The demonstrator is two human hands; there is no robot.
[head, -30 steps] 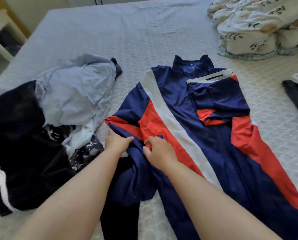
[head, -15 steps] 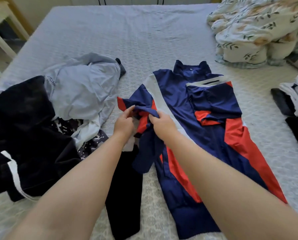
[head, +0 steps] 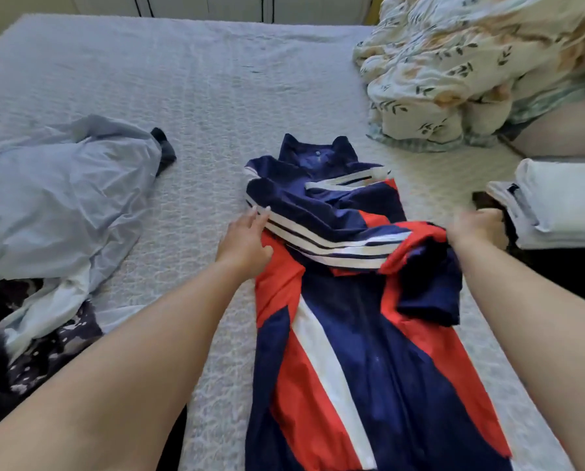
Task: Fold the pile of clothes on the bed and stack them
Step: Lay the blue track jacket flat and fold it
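Note:
A navy, red and white track jacket [head: 359, 351] lies lengthwise on the bed [head: 199, 96], collar away from me. Its striped left sleeve [head: 321, 237] is folded across the chest toward the right. My left hand [head: 245, 237] rests with straight fingers on the jacket's left edge where the sleeve folds. My right hand [head: 478, 229] grips the sleeve's cuff end at the jacket's right side; its fingers are curled round the fabric. A pile of unfolded clothes lies at the left, with a light blue garment [head: 60, 198] on top.
Folded white and dark clothes [head: 556, 205] are stacked at the right edge, close to my right hand. A floral duvet [head: 471, 69] is bunched at the far right. Dark and patterned clothes [head: 29, 341] lie at the lower left. Wardrobe doors stand beyond the bed.
Both hands lifted the left sleeve from the jacket's left side and carried it across the chest to the right. My hands have spread apart, left staying at the fold, right moving right.

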